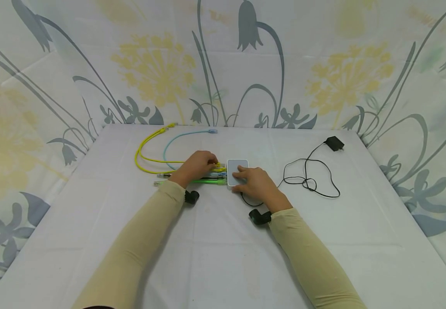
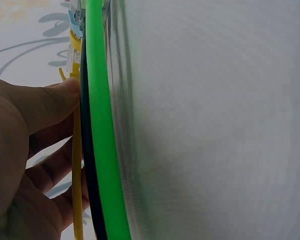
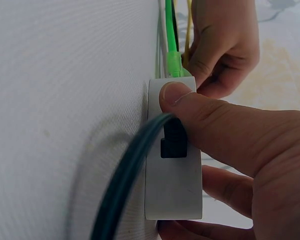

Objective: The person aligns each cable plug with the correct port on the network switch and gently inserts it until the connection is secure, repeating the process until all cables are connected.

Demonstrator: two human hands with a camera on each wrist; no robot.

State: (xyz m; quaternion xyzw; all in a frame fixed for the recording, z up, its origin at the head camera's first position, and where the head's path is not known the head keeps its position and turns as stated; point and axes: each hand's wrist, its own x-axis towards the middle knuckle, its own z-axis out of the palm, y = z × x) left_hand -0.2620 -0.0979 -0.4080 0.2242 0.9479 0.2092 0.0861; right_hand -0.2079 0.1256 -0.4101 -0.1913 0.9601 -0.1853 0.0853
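Observation:
A small white network switch (image 1: 235,165) lies on the table. My right hand (image 1: 258,184) holds it at its right side, the thumb on the side wall above a black power plug (image 3: 174,148). To the left of the switch, my left hand (image 1: 196,166) pinches a yellow network cable (image 2: 76,150) just behind its clear plug, thumb (image 2: 68,86) on one side. Whether that plug sits in a port, I cannot tell. A green network cable (image 2: 102,125) meets the switch's left side, with a black cable (image 2: 89,155) beside it. Light blue plugs are partly hidden there.
Yellow cable loops (image 1: 141,150) and a light blue cable (image 1: 180,135) spread toward the back left. A black power adapter (image 1: 334,143) lies at the back right, its thin cord (image 1: 332,178) looped on the white tablecloth (image 1: 223,257). Patterned fabric (image 1: 223,64) hangs behind.

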